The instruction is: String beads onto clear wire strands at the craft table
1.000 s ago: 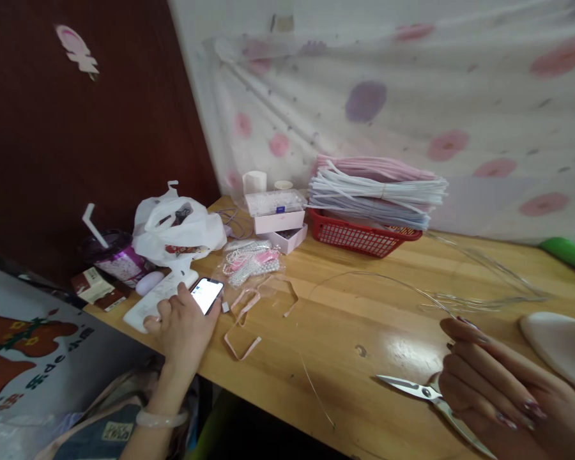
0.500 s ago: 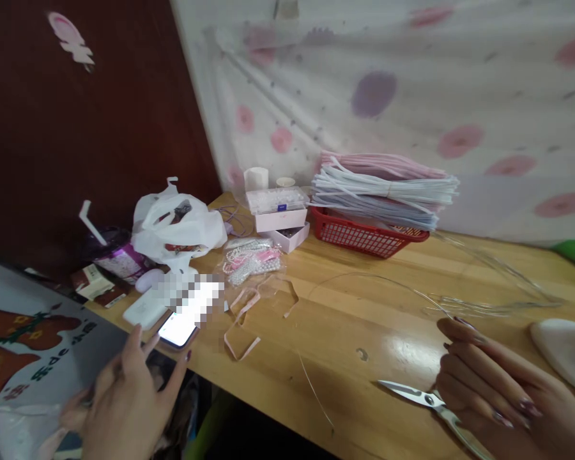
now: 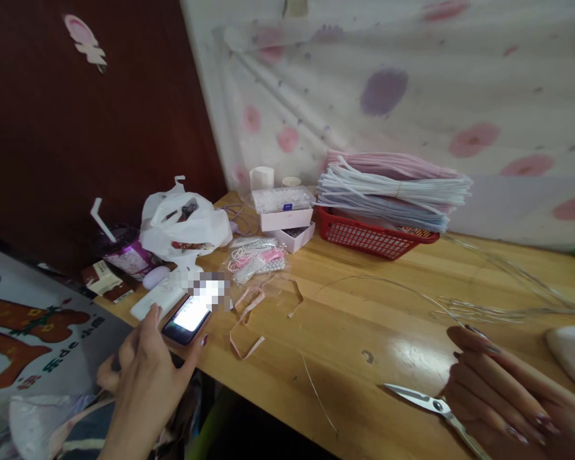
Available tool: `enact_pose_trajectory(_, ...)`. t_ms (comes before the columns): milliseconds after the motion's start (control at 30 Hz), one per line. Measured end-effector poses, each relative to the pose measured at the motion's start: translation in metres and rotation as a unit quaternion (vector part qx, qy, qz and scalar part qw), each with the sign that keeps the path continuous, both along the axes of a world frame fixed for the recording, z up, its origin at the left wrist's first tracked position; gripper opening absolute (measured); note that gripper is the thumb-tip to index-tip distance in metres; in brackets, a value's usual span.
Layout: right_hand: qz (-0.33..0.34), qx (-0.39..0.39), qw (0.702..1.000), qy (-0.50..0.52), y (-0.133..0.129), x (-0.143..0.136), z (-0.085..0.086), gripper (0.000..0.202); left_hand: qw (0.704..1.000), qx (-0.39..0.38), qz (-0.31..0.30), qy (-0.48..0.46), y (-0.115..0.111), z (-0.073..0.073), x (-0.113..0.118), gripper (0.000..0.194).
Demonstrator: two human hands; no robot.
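My left hand (image 3: 146, 377) is at the table's left edge with thumb and fingers spread, around the lower end of a lit phone (image 3: 191, 316). Whether a fingertip touches the phone I cannot tell. Part of its screen is blurred out. On the right, thumb and forefinger of my right hand (image 3: 501, 383) pinch the end of a thin wire (image 3: 419, 294), which arcs leftward over the wooden table. Partly beneath that hand lies a pair of scissors (image 3: 414, 396), blades to the left, handles mostly hidden. A short loose piece of wire (image 3: 317, 390) lies near the front edge.
A red basket (image 3: 364, 237) holds bundled pipe cleaners (image 3: 397, 185). Left of it are small boxes (image 3: 287, 220), bagged pearl beads (image 3: 259, 259) and pink ribbon (image 3: 249, 306). A white plastic bag (image 3: 186, 223) and purple cup (image 3: 129, 252) stand farther left. Coiled wire (image 3: 489, 310) lies right.
The view has turned slightly left, so everything sits farther right. The phone's lower screen now looks darker. My left hand stays by the phone; my right still pinches the wire.
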State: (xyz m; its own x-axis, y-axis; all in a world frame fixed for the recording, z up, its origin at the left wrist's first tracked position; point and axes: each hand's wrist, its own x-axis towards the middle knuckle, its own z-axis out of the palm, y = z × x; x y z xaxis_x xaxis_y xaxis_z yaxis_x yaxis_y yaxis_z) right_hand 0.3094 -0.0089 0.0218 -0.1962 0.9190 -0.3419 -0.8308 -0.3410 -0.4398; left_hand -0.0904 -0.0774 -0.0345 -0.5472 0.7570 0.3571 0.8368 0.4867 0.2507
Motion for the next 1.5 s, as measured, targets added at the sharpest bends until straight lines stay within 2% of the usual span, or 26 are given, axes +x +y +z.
enact_pose_trajectory(167,0.009,-0.004,1.000,-0.006,0.002,-0.010,0.010,0.018,0.999,0.029,-0.038,0.020,0.006,-0.003,-0.006,0.085)
enact_pose_trajectory(233,0.012,-0.003,1.000,-0.006,0.003,-0.012,0.011,0.019,0.996,0.059,-0.070,0.020,0.009,-0.005,-0.003,0.085)
enact_pose_trajectory(300,0.013,-0.003,1.000,-0.004,0.003,-0.012,0.011,0.019,0.994,0.056,-0.089,0.019,0.011,-0.006,0.003,0.085)
enact_pose_trajectory(433,0.026,0.000,1.000,0.000,0.003,-0.011,0.011,0.019,0.998,-0.008,-0.064,0.001,0.010,-0.008,0.012,0.080)
enact_pose_trajectory(500,0.028,0.003,1.000,-0.006,0.003,-0.011,0.012,0.018,0.998,-0.010,-0.058,-0.006,0.008,-0.011,0.013,0.077)
enact_pose_trajectory(567,0.024,0.006,1.000,-0.019,0.003,-0.011,0.013,0.017,0.997,0.027,-0.074,-0.008,0.006,-0.014,0.016,0.075)
enact_pose_trajectory(633,0.024,0.014,0.999,-0.036,0.004,-0.014,0.014,0.017,0.986,0.101,-0.124,-0.038,0.005,-0.013,0.027,0.075)
enact_pose_trajectory(700,0.039,0.034,0.997,-0.058,0.004,-0.018,0.015,0.018,0.954,0.182,-0.212,-0.112,0.009,-0.004,0.048,0.078)
enact_pose_trajectory(767,0.072,0.061,0.992,-0.087,0.001,-0.023,0.017,0.020,0.906,0.209,-0.312,-0.198,0.019,0.017,0.077,0.074)
enact_pose_trajectory(833,0.125,0.085,0.981,-0.124,-0.005,-0.027,0.020,0.025,0.873,0.230,-0.401,-0.157,0.034,0.045,0.108,0.072)
enact_pose_trajectory(900,0.185,0.097,0.965,-0.161,-0.014,-0.028,0.025,0.028,0.845,0.224,-0.478,-0.083,0.048,0.075,0.136,0.067)
enact_pose_trajectory(933,0.213,0.099,0.956,-0.177,-0.019,-0.028,0.028,0.029,0.818,0.212,-0.530,-0.077,0.054,0.087,0.148,0.061)
enact_pose_trajectory(1033,0.268,0.104,0.936,-0.202,-0.029,-0.024,0.035,0.031,0.731,0.102,-0.654,-0.167,0.065,0.109,0.175,0.029)
enact_pose_trajectory(1100,0.278,0.112,0.931,-0.207,-0.030,-0.021,0.038,0.032,0.702,0.034,-0.671,-0.237,0.069,0.111,0.183,0.025)
enact_pose_trajectory(1233,0.266,0.132,0.933,-0.204,-0.021,-0.022,0.038,0.030,0.670,-0.042,-0.655,-0.347,0.086,0.112,0.181,0.018)
enact_pose_trajectory(1367,0.218,0.167,0.945,-0.176,-0.011,-0.026,0.038,0.027,0.610,-0.115,-0.643,-0.448,0.114,0.122,0.177,0.015)
enact_pose_trajectory(1500,0.190,0.177,0.949,-0.181,-0.008,-0.020,0.040,0.021,0.541,-0.202,-0.623,-0.527,0.134,0.128,0.185,0.017)
